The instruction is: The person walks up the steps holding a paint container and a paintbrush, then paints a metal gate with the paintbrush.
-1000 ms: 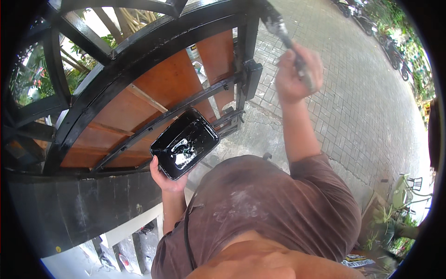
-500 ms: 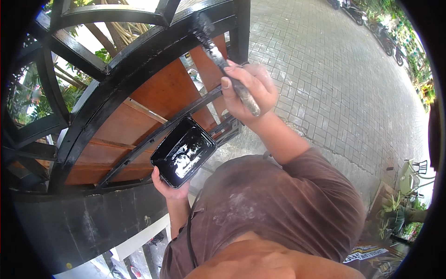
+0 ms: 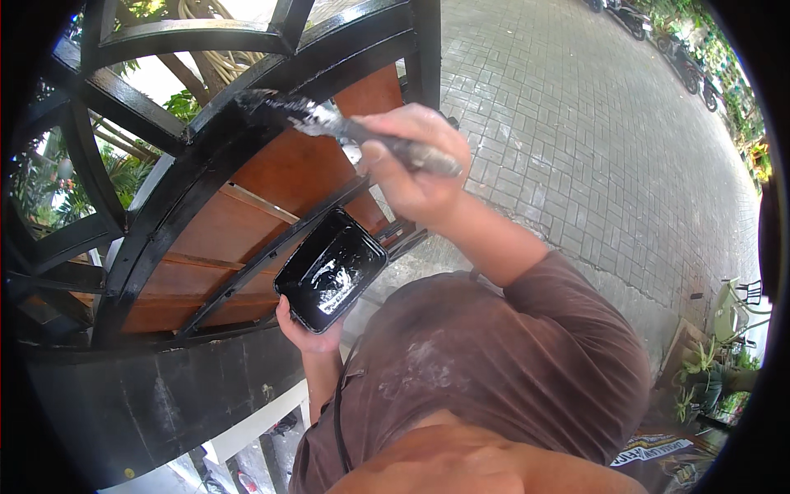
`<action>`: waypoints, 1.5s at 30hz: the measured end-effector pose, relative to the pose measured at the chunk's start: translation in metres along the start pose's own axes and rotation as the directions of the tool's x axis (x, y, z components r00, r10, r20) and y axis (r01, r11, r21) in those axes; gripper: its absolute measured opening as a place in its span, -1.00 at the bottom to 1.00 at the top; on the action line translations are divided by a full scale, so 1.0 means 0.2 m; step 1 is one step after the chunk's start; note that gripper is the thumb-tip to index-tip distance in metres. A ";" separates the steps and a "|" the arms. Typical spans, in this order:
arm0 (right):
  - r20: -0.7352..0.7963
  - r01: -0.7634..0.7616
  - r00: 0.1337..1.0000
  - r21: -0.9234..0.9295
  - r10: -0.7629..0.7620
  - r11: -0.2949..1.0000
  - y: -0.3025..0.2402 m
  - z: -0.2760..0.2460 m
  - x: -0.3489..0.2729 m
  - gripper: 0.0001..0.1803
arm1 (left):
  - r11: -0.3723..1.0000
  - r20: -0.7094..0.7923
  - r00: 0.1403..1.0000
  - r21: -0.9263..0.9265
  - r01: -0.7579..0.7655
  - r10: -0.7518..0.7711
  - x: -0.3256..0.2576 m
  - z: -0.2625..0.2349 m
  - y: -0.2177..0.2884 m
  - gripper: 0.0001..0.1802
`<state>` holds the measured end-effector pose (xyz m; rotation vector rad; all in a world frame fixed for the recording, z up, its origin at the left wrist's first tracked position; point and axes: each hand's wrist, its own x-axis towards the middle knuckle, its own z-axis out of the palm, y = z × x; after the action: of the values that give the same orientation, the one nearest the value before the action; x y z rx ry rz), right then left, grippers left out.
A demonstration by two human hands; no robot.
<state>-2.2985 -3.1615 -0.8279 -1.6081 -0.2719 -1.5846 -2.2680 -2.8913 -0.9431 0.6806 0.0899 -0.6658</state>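
A paintbrush [image 3: 325, 122] with a worn, paint-smeared handle is gripped in my right hand [image 3: 420, 165]. Its dark bristles lie against the curved black bar of a gate [image 3: 185, 169], blurred by motion; whether they press on it I cannot tell. Below, my left hand [image 3: 311, 331] holds a black rectangular tub [image 3: 331, 272] from its near edge, fingers curled round the side. Glossy black paint [image 3: 333, 288] lies in the tub and reflects white light. Reddish-brown panels [image 3: 271, 169] fill the gate behind the bars.
A dark low wall [image 3: 164, 403] runs below the gate at left, with white railings [image 3: 255, 428] near it. Grey paving [image 3: 568, 140] spreads to the right. Parked motorbikes [image 3: 687, 70] stand far right, and potted plants [image 3: 699, 370] at lower right.
My right hand has swung the brush left and down along the curved bar, from near the upright post. The handle now lies flatter. The tub has shifted slightly right.
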 end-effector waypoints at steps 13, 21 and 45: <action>-0.286 -0.070 0.958 -0.197 0.011 0.978 0.24 -0.47 0.08 -0.83 | 1.000 0.027 1.000 0.001 0.012 -0.012 0.01 0.02 0.02 -0.19; -0.341 0.013 0.932 -0.308 -0.123 0.951 0.17 -0.50 0.08 -0.84 | 1.000 0.013 1.000 0.000 -0.022 0.022 0.02 -0.01 0.02 -0.19; -0.006 -0.054 0.999 -0.194 0.054 0.979 0.07 -0.18 -0.12 -0.74 | 1.000 0.079 0.997 -0.019 0.003 -0.002 -0.03 0.00 -0.01 -0.20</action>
<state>-2.3186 -3.1855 -0.8607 -1.7477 -0.0731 -1.6102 -2.2749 -2.8896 -0.9426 0.6350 0.0236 -0.6927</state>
